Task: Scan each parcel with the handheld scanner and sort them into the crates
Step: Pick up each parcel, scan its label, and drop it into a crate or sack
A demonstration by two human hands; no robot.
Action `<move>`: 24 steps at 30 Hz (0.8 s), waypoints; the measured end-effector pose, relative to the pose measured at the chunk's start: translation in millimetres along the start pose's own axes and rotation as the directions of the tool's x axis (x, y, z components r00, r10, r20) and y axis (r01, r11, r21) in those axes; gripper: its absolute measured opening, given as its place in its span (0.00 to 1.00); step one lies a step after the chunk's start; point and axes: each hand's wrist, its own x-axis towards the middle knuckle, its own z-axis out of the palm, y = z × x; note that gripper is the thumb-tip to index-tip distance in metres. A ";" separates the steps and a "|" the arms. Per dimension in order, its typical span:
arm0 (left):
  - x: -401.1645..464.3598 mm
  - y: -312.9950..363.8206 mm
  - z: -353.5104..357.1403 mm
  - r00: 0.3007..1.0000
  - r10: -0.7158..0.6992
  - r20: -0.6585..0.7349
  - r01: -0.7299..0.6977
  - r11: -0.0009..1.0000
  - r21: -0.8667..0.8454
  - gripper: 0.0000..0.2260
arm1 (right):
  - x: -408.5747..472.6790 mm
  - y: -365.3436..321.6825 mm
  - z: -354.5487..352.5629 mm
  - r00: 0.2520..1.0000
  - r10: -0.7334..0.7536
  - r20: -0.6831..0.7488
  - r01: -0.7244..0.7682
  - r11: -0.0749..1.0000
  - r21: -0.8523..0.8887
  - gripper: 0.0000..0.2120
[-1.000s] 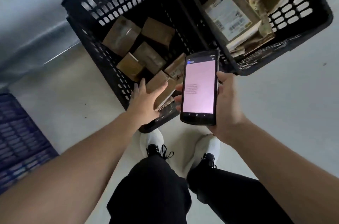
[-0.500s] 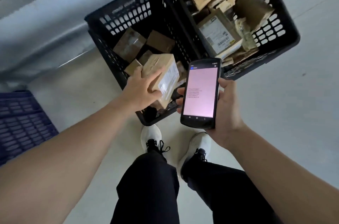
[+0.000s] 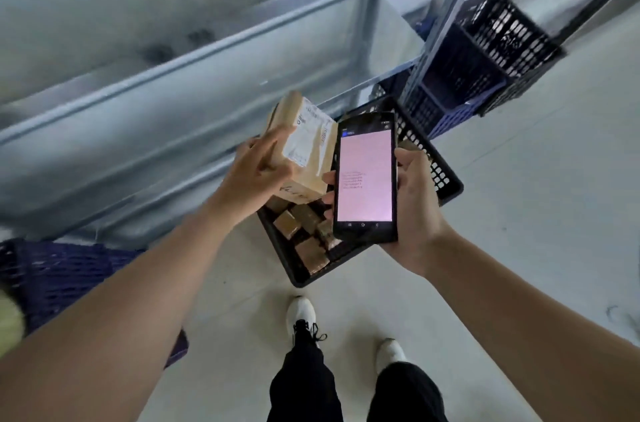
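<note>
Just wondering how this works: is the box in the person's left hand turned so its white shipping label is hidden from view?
No: the white shipping label on the cardboard parcel held by the left hand faces up, beside the handheld scanner.

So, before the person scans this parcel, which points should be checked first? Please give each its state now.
1. Left hand grips the parcel: ok.
2. Right hand holds the scanner: ok.
3. Label is uncovered and faces up: ok.
4. Scanner screen is lit: ok.
5. Scanner head is aimed at the label: cannot tell.
6. Which crate this parcel belongs in: cannot tell.
</note>
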 end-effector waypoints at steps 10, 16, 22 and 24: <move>-125.5 211.1 -66.8 0.954 0.199 -0.223 -0.191 0.980 0.058 0.29 | -177.8 -129.0 41.6 0.926 -0.145 0.348 0.087 0.980 0.177 0.31; -194.1 320.2 -107.8 0.849 0.390 -0.357 -0.365 0.921 0.138 0.28 | -284.1 -197.2 67.4 0.803 -0.216 0.556 0.143 0.975 0.172 0.32; -241.2 392.6 -159.7 0.704 0.572 -0.421 -0.533 0.817 0.218 0.29 | -357.7 -237.1 114.9 0.697 -0.286 0.658 0.236 0.957 0.166 0.33; -249.8 406.2 -181.2 0.669 0.614 -0.419 -0.552 0.788 0.272 0.30 | -373.2 -243.1 132.1 0.672 -0.304 0.676 0.263 0.950 0.166 0.32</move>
